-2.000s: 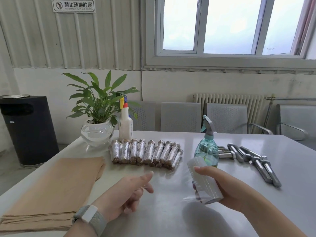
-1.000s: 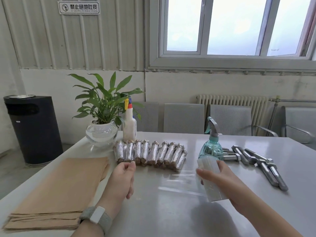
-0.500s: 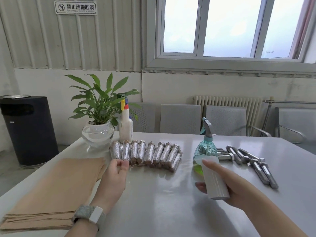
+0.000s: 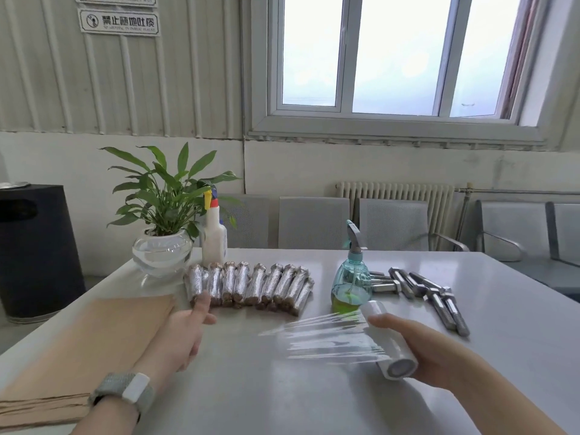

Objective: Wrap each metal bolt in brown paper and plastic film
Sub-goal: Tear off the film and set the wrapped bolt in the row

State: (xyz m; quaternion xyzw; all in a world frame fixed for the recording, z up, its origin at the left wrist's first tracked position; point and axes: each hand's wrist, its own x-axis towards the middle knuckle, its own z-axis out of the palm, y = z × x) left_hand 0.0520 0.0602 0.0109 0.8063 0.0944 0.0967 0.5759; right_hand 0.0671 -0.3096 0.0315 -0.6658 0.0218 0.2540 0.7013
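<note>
My right hand point(image 4: 426, 350) grips a white roll of plastic film point(image 4: 389, 340) low over the table, and a loose sheet of film point(image 4: 326, 337) trails from it to the left. My left hand point(image 4: 185, 331), with a watch on the wrist, hovers in front of a row of several wrapped bolts point(image 4: 251, 285), fingers loose and holding nothing. Several bare metal bolts point(image 4: 420, 290) lie at the right of the table. A stack of brown paper point(image 4: 94, 337) lies at the left.
A teal spray bottle point(image 4: 351, 277) with green liquid stands just behind the film roll. A potted plant point(image 4: 163, 233) and a white spray bottle point(image 4: 214, 233) stand at the back left. Grey chairs point(image 4: 314, 221) line the far edge; a black bin point(image 4: 34, 246) stands left.
A sheet of film now hangs loose from the roll toward the left. My left hand has come back from the wrapped bolts toward the table's middle. The roll has tilted and moved nearer.
</note>
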